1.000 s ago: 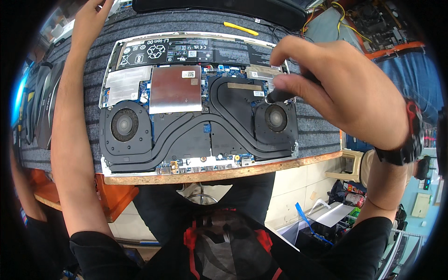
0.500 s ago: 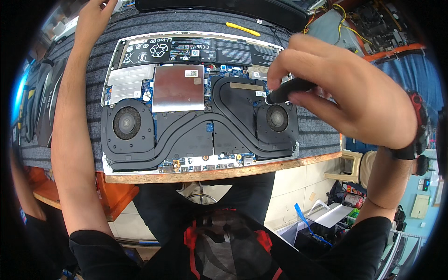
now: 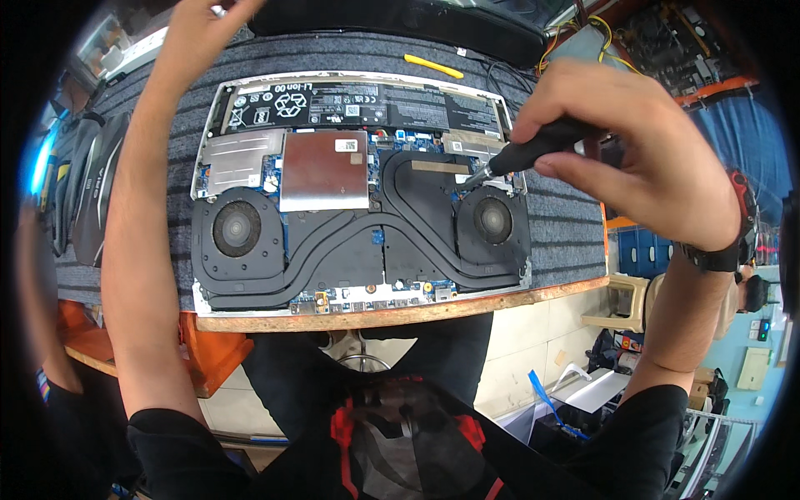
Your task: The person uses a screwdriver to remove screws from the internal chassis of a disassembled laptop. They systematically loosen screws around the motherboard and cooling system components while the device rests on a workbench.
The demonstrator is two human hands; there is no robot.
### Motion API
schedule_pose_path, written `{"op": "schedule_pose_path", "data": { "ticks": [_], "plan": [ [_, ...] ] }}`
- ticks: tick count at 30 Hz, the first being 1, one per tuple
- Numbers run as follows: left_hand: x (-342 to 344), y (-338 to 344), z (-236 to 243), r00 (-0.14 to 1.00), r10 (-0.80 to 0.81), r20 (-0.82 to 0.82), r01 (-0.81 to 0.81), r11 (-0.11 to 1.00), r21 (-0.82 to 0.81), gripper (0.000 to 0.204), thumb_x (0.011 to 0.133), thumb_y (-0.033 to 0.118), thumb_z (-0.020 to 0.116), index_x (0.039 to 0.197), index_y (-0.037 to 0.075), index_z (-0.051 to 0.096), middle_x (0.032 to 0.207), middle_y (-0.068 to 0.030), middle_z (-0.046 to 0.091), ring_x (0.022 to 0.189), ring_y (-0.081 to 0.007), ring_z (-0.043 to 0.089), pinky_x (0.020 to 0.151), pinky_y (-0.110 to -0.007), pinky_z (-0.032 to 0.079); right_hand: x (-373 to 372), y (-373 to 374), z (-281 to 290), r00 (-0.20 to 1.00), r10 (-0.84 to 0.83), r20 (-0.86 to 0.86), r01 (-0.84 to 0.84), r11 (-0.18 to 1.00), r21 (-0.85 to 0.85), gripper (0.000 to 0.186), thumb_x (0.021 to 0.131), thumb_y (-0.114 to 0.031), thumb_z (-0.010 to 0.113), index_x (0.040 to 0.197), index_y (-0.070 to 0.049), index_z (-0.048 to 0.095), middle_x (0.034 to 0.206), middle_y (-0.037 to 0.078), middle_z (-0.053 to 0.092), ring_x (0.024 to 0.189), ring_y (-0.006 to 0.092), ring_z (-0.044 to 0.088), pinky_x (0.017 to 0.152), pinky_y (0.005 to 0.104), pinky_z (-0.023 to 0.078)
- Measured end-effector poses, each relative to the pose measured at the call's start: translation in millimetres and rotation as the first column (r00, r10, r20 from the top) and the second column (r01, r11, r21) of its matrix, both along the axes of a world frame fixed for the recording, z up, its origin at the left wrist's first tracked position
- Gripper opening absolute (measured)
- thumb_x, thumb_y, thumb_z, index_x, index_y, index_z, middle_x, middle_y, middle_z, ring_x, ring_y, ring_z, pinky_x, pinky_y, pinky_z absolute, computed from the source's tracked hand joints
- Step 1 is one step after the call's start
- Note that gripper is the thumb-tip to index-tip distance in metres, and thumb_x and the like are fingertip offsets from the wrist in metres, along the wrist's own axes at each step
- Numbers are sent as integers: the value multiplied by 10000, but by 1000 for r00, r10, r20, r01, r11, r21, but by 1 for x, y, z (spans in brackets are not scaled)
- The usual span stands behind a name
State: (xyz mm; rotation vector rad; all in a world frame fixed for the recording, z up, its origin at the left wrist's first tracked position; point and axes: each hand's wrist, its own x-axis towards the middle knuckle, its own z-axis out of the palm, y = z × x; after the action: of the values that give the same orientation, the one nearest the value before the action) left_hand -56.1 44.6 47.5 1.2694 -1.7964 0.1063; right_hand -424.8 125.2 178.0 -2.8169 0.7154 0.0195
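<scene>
Light (image 3: 42, 162) is glowing blue at the far left. A dark bag-like thing (image 3: 98, 200) is lying beside the left arm. The left hand (image 3: 202, 32) is showing at the top edge, partly cut off, so I cannot tell if its fingers are open or closed. The opened laptop (image 3: 333, 254) is lying between the arms on a gray striped mat (image 3: 567, 233). On it, a round fan (image 3: 237, 227) is sitting at the left, then a shiny plate (image 3: 325, 171). A yellow stick (image 3: 433, 66) is lying behind the laptop. Another fan (image 3: 493, 221) is sitting at the right. The right hand (image 3: 637, 154), well apart from the left, is gripping a black screwdriver (image 3: 542, 152), whose tip is pointing down near that fan.
</scene>
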Motion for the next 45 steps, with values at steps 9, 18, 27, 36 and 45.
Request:
{"op": "schedule_pose_path", "data": {
  "ticks": [9, 18, 27, 36, 45],
  "plan": [
    [-70, 45, 11, 723, -644, -250, 671, 570, 473, 276, 835, 239, 834, 1064, 93, 787, 935, 17, 682, 802, -69, 597, 664, -235, 434, 12, -16, 7, 966, -125, 226, 145, 987, -72, 227, 856, -44, 757, 1068, -10, 685, 1041, 64, 655, 942, 142, 629, 759, 240, 509],
    [-42, 26, 3, 843, -458, -283, 537, 747, 392, 188, 906, 211, 767, 987, 41, 765, 908, -37, 712, 859, -119, 620, 747, -280, 478, 17, -41, -16, 860, -196, 471, 199, 979, 45, 216, 883, -63, 731, 1078, -2, 660, 1063, 48, 627, 948, 118, 595, 784, 235, 465],
    [71, -18, -27, 950, 313, -21, -290, 903, 316, 195, 854, 185, 793, 960, 23, 779, 839, -69, 753, 766, -138, 661, 721, -297, 513, -59, -64, -98, 622, -433, 653, 284, 901, 327, 227, 888, 15, 715, 1104, 12, 646, 1120, 59, 583, 1064, 129, 558, 934, 245, 433],
    [83, -26, -39, 938, 316, 143, -347, 860, 375, 204, 806, 196, 817, 924, 31, 792, 799, -85, 749, 732, -154, 668, 713, -316, 521, -59, -63, -104, 685, -357, 635, 269, 934, 235, 237, 857, 42, 721, 1085, 20, 659, 1086, 72, 594, 1030, 150, 571, 904, 254, 445],
    [85, -30, -36, 935, 341, 101, -350, 839, 416, 202, 798, 193, 825, 898, 20, 792, 800, -84, 750, 731, -155, 666, 725, -314, 522, -56, -60, -102, 680, -343, 648, 273, 939, 211, 231, 863, 41, 718, 1087, 22, 663, 1081, 77, 598, 1016, 150, 576, 894, 252, 448]
  ]
}}
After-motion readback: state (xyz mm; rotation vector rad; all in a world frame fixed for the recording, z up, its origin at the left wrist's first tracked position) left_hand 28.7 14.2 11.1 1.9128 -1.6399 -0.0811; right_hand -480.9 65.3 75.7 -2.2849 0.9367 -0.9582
